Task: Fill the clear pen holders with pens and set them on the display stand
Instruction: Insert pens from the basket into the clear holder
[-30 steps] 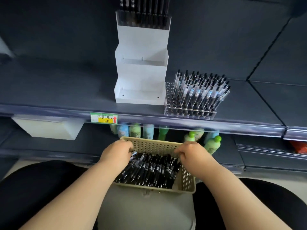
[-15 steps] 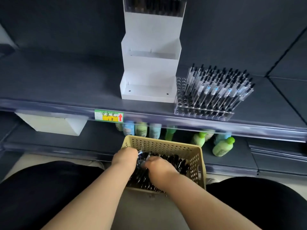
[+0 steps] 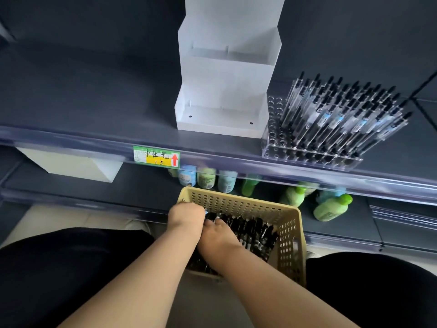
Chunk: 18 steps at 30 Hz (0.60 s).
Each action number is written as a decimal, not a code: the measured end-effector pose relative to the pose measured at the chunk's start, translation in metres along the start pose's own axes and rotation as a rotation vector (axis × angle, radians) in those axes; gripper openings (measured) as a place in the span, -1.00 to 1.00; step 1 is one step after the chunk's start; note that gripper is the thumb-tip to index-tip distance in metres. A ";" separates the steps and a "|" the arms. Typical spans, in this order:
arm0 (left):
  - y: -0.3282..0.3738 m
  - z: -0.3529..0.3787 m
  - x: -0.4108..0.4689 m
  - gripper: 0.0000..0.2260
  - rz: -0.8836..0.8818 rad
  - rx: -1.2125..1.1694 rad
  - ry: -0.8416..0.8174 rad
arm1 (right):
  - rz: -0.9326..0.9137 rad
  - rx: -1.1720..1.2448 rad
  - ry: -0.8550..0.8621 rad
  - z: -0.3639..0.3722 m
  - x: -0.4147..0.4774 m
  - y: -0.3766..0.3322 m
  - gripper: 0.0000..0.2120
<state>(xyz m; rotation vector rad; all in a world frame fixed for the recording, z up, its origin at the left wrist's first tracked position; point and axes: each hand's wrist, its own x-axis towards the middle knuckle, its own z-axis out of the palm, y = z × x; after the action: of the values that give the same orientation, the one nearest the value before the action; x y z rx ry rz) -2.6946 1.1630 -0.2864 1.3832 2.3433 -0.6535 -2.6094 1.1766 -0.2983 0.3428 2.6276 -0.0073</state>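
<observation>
- Beige basket (image 3: pixel 289 235) held the loose pens (image 3: pixel 250 230); our left hand (image 3: pixel 185 217) gripped a bunch, and the right hand (image 3: pixel 218 235) had its grip hidden.
- Step: gathering pens. Next, we judged: lift them to the clear holder (image 3: pixel 274 129), into its empty holes, on the shelf (image 3: pixel 94 110).

Clear pen holder (image 3: pixel 307 155): transparent block with rows of round sockets. It stands flat on the upper shelf (image 3: pixel 94 102), near the front edge and just beside the right side of the display stand.
Holder fill: most sockets are occupied. The sockets along the left edge show open.
Pens in holder (image 3: pixel 343 114): clear barrels with black ends, several with blue-and-white labels. They are seated tip-down in tight rows and all lean the same way.
Display stand (image 3: pixel 224 74): white, stepped, upright on the same shelf. Two tiers are in view, with their white floors exposed.
Loose pens (image 3: pixel 250 233): black, piled lying flat in a beige perforated basket (image 3: pixel 238 197) below shelf level.
</observation>
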 end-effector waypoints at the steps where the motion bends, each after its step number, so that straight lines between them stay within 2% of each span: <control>1: 0.000 0.000 0.000 -0.70 0.000 0.002 -0.005 | 0.001 -0.008 0.010 0.000 0.000 0.000 -0.57; 6: 0.000 0.000 -0.002 -0.68 -0.008 -0.024 0.017 | -0.040 -0.028 0.061 -0.003 -0.008 0.007 -0.61; 10: -0.010 0.002 -0.003 -0.70 -0.047 -0.143 0.013 | -0.059 0.039 0.158 -0.001 -0.021 0.019 -0.61; 13: -0.018 0.000 -0.009 -0.74 -0.053 -0.235 0.023 | 0.064 0.293 0.319 0.005 -0.028 0.027 -0.63; 15: -0.021 -0.005 -0.016 -0.74 -0.080 -0.265 0.041 | 0.198 0.555 0.506 0.007 -0.035 0.029 -0.70; 18: -0.024 -0.005 -0.025 -0.78 -0.042 -0.445 0.076 | 0.371 0.880 0.725 0.000 -0.051 0.031 -0.68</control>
<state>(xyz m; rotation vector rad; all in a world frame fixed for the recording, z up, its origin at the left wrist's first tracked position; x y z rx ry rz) -2.7046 1.1375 -0.2640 1.1738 2.3866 -0.0750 -2.5587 1.1946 -0.2732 1.3285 3.0390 -1.1209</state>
